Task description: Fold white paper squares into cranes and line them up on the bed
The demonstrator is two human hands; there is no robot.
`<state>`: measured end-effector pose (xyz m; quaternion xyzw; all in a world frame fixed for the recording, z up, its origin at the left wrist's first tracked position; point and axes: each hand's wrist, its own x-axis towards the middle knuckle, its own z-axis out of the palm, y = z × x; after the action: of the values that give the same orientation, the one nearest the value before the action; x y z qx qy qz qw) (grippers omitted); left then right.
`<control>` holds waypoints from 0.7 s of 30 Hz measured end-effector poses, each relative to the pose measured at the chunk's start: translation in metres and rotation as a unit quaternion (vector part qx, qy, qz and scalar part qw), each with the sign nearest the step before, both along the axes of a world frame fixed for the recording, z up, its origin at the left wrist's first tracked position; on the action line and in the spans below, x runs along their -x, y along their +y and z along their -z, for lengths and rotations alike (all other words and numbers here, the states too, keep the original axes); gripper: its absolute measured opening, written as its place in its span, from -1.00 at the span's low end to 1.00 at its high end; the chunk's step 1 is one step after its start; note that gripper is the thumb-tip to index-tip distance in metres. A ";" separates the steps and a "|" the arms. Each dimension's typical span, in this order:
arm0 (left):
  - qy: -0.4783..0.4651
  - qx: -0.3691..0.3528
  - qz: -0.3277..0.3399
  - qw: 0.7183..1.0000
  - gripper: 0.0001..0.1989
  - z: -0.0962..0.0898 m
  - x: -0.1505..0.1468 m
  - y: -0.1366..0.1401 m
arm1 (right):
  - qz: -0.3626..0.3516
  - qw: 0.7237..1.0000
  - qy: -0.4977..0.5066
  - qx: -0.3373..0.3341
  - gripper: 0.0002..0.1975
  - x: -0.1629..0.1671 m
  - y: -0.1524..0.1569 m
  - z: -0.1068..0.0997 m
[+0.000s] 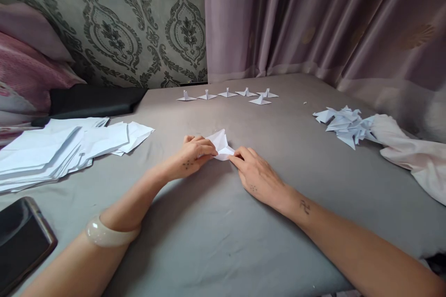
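Observation:
A partly folded piece of white paper is between my two hands at the middle of the grey cloth surface. One pointed flap of it stands up at the back, with creased folds in front. My left hand pinches its left edge between thumb and fingers. At the front right corner, my right hand grips the paper with thumb and forefinger. My fingertips hide parts of both edges. Farther back stand several small folded white paper figures with flat, pointed sides and upright middles.
Stacked white paper sheets lie at the left, with a dark phone nearer me. A black flat item rests behind the stack. At the right are a heap of folded paper pieces and a pale cloth. Purple curtains hang behind.

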<state>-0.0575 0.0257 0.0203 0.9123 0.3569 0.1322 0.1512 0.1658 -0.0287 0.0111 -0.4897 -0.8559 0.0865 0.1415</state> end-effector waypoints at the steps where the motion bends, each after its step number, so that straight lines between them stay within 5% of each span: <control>1: -0.002 -0.011 0.002 1.000 -0.79 0.000 -0.001 -0.001 | 0.000 1.000 -0.006 -0.001 -0.56 0.000 0.000 0.001; 7: -0.016 -0.073 -0.005 0.997 -0.77 0.004 -0.009 -0.004 | -0.012 0.999 -0.034 -0.036 -0.58 -0.002 0.001 0.006; 15: -0.009 -0.303 -0.124 0.945 -0.63 0.011 -0.020 -0.014 | -0.025 0.998 -0.050 -0.037 -0.56 -0.002 0.000 0.004; 21: 0.009 -0.274 -0.085 0.958 -0.78 0.017 -0.023 -0.016 | -0.025 0.998 -0.054 -0.022 -0.60 -0.002 0.000 0.001</control>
<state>-0.0345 0.0100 0.0037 0.8863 0.3848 0.2285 -0.1193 0.1681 -0.0288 0.0097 -0.4691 -0.8759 0.0444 0.1042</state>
